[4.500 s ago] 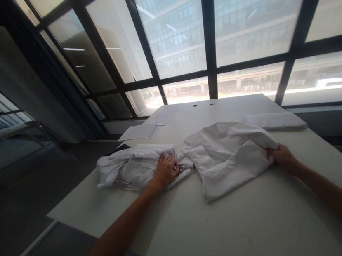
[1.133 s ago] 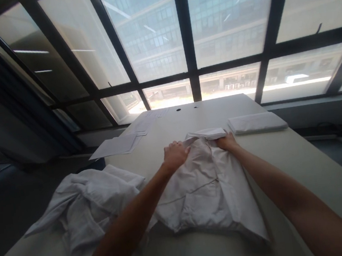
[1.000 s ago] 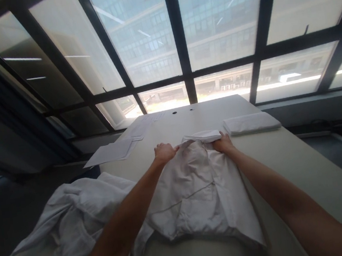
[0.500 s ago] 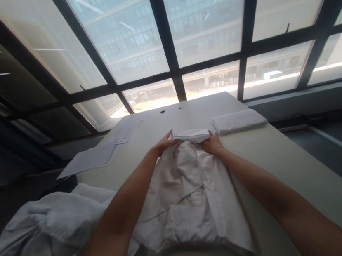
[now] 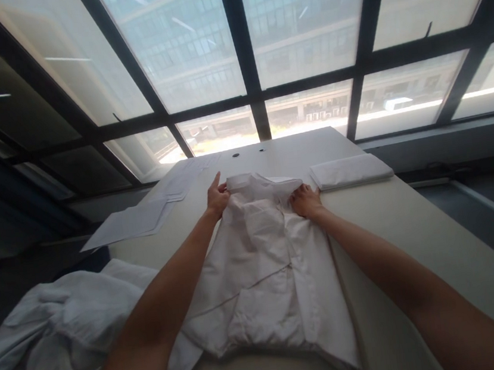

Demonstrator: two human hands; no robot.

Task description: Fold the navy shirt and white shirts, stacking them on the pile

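Garment (image 5: 258,237) of white cloth lies spread on a table (image 5: 395,215) by tall windows (image 5: 294,23), its far edge, apparently a collar, pointing toward the glass. The left hand (image 5: 218,197) pinches that edge's left end, fingers drawn in on the cloth and one digit raised; the right hand (image 5: 306,200) grips the right end, fingers curled nearly closed over it, the thumb out of sight. A folded cloth (image 5: 351,171) sits just beside the right hand, papers (image 5: 126,224) lie along the table's left side, and a rumpled white heap (image 5: 78,314) fills the near left. The garment looks light, soft and limp, likelier to crease than to break, and not notably slippery. Its far edge seems stiffer and layered, making the two ends the surest holds; the wrinkled body would probably sag or bunch if lifted from a single point.
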